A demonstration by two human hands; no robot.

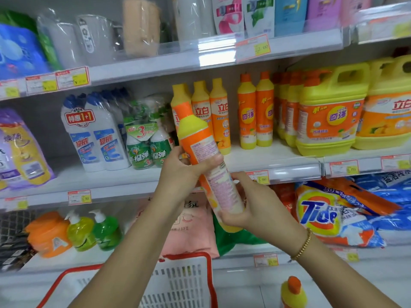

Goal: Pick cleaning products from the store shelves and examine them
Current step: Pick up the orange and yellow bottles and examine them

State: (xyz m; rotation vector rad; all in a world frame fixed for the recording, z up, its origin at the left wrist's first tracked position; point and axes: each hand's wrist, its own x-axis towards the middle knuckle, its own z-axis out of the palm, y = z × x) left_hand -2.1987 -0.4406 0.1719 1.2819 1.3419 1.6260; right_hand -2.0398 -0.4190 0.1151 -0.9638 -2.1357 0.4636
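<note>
The middle shelf (pixel 278 158) carries cleaners. Below it sits a red-rimmed basket (pixel 178 283). In front of that shelf an orange-and-yellow detergent bottle (pixel 220 190) tilts, with the left hand (pixel 182 172) curled round its upper body and the right hand (pixel 255 205) curled round its base.

A white slatted shopping basket (pixel 178 283) with a red rim sits at bottom centre. Red-bordered price tags (pixel 72 78) with yellow patches run in rows across the frame. At upper left stand film-wrapped clear cups (pixel 93 34), with a pack of beige sponges (pixel 140 25) just right of them. Dark wire mesh (pixel 13 221) shows at lower left.
</note>
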